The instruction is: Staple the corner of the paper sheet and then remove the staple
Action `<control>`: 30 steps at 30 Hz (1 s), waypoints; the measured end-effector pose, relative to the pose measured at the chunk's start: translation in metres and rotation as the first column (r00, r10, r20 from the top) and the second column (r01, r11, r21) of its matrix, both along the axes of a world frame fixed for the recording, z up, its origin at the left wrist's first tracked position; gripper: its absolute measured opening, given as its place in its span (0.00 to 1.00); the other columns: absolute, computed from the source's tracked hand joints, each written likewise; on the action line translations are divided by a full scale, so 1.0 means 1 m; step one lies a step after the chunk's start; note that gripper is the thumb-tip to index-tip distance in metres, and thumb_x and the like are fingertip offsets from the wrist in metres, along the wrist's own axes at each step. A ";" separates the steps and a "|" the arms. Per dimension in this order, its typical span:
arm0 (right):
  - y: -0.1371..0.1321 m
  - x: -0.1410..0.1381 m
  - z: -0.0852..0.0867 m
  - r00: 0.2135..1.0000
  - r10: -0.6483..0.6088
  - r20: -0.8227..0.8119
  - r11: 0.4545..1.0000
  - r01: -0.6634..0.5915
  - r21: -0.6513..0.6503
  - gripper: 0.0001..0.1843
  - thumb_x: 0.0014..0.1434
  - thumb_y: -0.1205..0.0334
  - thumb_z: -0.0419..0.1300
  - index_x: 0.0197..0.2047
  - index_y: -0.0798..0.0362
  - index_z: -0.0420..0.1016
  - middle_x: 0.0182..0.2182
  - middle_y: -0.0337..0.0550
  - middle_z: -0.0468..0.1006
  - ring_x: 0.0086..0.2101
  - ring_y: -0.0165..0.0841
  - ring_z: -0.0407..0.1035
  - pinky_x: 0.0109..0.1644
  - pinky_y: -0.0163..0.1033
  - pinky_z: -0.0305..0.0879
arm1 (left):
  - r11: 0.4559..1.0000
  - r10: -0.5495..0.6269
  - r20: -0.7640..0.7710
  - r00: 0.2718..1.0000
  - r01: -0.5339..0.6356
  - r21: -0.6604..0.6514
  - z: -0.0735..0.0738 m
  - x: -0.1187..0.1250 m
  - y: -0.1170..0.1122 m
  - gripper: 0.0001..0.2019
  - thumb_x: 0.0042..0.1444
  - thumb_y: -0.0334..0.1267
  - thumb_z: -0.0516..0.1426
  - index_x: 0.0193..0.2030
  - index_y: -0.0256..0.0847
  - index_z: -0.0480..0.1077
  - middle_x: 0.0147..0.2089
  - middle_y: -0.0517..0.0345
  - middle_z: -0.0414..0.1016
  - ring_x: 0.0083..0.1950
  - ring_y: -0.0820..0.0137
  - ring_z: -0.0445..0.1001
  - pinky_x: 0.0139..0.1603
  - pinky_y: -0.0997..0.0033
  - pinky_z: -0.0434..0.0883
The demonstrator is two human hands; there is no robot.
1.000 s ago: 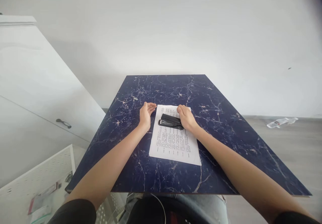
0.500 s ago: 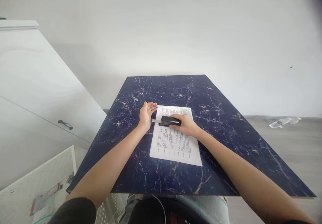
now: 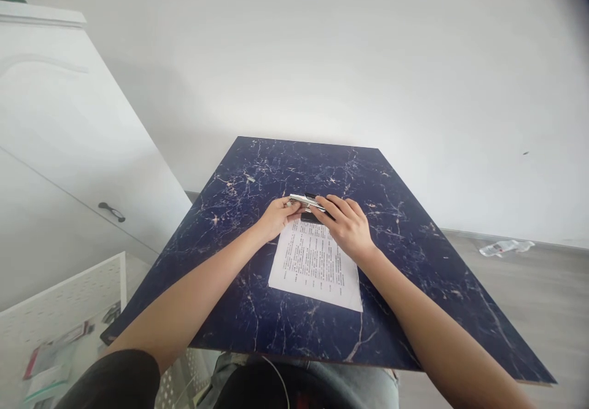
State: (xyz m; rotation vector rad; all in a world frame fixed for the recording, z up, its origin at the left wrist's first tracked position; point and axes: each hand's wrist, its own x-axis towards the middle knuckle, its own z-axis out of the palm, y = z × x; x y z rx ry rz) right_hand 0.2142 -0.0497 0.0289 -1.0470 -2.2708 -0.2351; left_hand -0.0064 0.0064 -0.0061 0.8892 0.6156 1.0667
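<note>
A black stapler (image 3: 307, 203) with a silver metal part showing is held above the far end of a printed white sheet (image 3: 315, 265). The sheet lies on a dark blue marbled table top (image 3: 405, 243). My right hand (image 3: 346, 226) curls over the stapler from the right, fingers closed on it. At the stapler's left end, my left hand (image 3: 277, 216) pinches the silver part with its fingertips. The stapler's body is mostly hidden under my fingers.
A white cabinet (image 3: 59, 151) with a dark handle stands to the left. A white pegboard (image 3: 55, 329) with small items lies on the floor at the lower left. A crumpled plastic bottle (image 3: 505, 248) lies on the grey floor at the right. A white wall is behind.
My right hand has lifted the stapler off the sheet and turned it, showing its silver part. My left hand, open beside it before, now grips the stapler's left end.
</note>
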 end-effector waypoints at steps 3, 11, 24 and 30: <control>0.003 0.001 -0.001 0.962 -0.131 -0.240 0.990 0.113 -0.089 0.24 0.65 0.73 0.56 0.58 0.42 0.79 0.59 0.44 0.78 0.57 0.49 0.72 0.60 0.60 0.67 | 0.969 0.245 -0.058 0.968 -0.246 -0.007 -0.005 -0.006 0.007 0.08 0.58 0.37 0.68 0.40 0.36 0.76 0.37 0.48 0.81 0.33 0.69 0.79 0.38 0.66 0.76; 0.018 0.020 -0.007 0.946 -0.084 -0.314 0.719 -0.161 -0.676 0.14 0.53 0.59 0.71 0.45 0.48 0.85 0.39 0.43 0.85 0.38 0.45 0.79 0.44 0.52 0.74 | 0.862 0.475 0.170 0.863 -0.495 0.108 0.015 -0.015 0.013 0.03 0.64 0.30 0.57 0.40 0.41 0.72 0.28 0.62 0.67 0.24 0.77 0.62 0.25 0.76 0.60; -0.004 -0.012 0.009 0.935 0.183 -0.302 0.979 -0.201 -0.030 0.23 0.71 0.63 0.60 0.66 0.37 0.71 0.55 0.46 0.78 0.50 0.44 0.74 0.55 0.57 0.70 | 0.917 0.178 -0.160 0.971 -0.105 0.384 0.044 0.003 -0.041 0.18 0.55 0.36 0.70 0.52 0.43 0.75 0.35 0.52 0.81 0.41 0.57 0.83 0.50 0.60 0.74; -0.003 -0.011 0.004 0.929 0.196 -0.313 0.978 -0.209 -0.010 0.14 0.71 0.65 0.58 0.53 0.38 0.80 0.50 0.40 0.82 0.46 0.42 0.76 0.50 0.55 0.73 | 0.907 0.215 -0.236 0.948 -0.105 0.407 0.048 -0.002 -0.040 0.18 0.47 0.35 0.74 0.45 0.44 0.77 0.33 0.51 0.82 0.42 0.54 0.83 0.51 0.58 0.74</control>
